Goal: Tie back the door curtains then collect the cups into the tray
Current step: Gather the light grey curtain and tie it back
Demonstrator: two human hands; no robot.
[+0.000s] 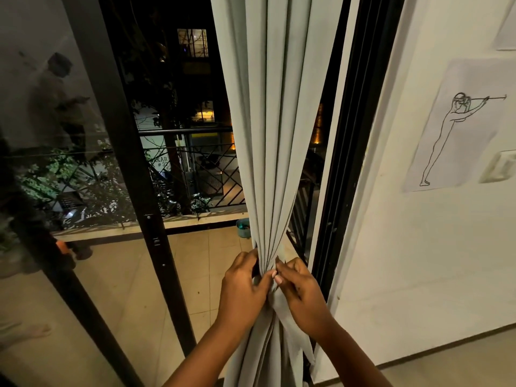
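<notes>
At six o'clock, the left hand and right hand pinch the tie-back strip around the gathered curtain, mid-tying; cinching the knot probably follows.

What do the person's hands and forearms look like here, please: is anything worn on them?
Both forearms are bare as far as the frame shows: no sleeves, no watch, no bracelets. The left hand and right hand wear no gloves, and no rings can be seen. The nails that show are short with a pale finish, clearest on the right hand's fingertips.
</notes>
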